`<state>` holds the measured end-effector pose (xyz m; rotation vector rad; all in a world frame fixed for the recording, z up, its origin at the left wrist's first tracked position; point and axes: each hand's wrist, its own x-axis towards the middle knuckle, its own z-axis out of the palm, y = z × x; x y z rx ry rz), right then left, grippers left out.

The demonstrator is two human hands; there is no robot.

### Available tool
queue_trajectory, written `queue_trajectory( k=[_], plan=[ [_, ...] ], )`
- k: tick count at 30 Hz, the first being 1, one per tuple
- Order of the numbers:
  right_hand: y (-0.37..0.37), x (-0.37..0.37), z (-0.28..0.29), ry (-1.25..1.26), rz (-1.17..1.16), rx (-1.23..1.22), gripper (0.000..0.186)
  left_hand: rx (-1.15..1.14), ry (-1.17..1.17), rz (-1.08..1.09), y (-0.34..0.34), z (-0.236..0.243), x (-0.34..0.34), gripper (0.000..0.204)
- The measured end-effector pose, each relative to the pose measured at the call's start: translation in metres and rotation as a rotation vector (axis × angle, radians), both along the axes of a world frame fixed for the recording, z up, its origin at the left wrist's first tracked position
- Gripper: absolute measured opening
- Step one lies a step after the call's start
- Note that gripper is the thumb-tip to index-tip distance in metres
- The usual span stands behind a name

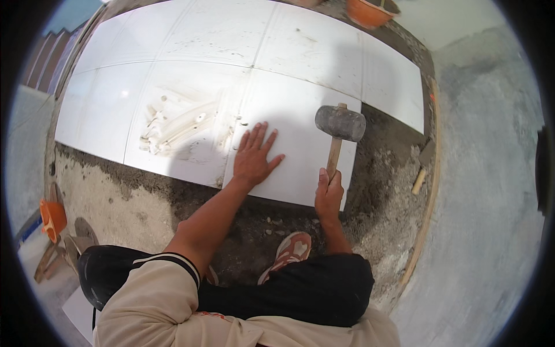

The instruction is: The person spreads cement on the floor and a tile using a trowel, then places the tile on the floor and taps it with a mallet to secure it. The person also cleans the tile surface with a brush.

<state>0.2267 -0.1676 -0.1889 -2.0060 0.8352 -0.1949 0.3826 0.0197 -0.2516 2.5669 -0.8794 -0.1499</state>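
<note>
Beside grey walling (485,173), white tiles (295,124).

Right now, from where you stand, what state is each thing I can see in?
Front right tile: laid, mostly clean.
Tile to its left: laid, smeared with brown muck.
Mallet: held, dark head over the front right tile; contact unclear.
Left hand: flat on that tile, fingers spread.
Right hand: closed around the mallet's handle.
Ground: bare, rough.
Orange pot: partly out of the picture.
</note>
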Motion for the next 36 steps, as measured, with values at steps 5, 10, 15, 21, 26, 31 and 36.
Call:
queue_trajectory(
  k=[5, 10, 15, 21, 26, 31, 36],
  plan=[
    [0.016, -0.035, -0.012, -0.089, -0.103, -0.039, 0.04, 0.081, -0.039, 0.032, 0.0, -0.002, -0.001, 0.078],
    [0.007, -0.023, -0.037, 0.15, -0.09, -0.114, 0.046, 0.018, -0.054, 0.02, -0.001, -0.007, 0.0, 0.077],
    [0.002, -0.015, -0.028, -0.002, -0.188, 0.168, 0.049, -0.062, -0.043, 0.034, -0.003, -0.007, 0.008, 0.075],
    [0.013, 0.019, -0.013, 0.009, -0.166, 0.156, 0.038, -0.149, -0.047, -0.02, 0.0, -0.017, 0.03, 0.076],
    [0.022, 0.05, -0.024, -0.254, -0.249, 0.063, 0.038, -0.166, 0.003, -0.007, -0.004, -0.018, 0.028, 0.077],
    [0.004, 0.063, -0.042, 0.052, 0.057, -0.314, 0.044, -0.161, 0.02, -0.009, -0.004, -0.018, 0.031, 0.078],
    [0.008, 0.061, -0.028, 0.086, -0.021, -0.221, 0.048, -0.186, 0.042, -0.013, -0.008, -0.014, 0.031, 0.077]
  ],
)
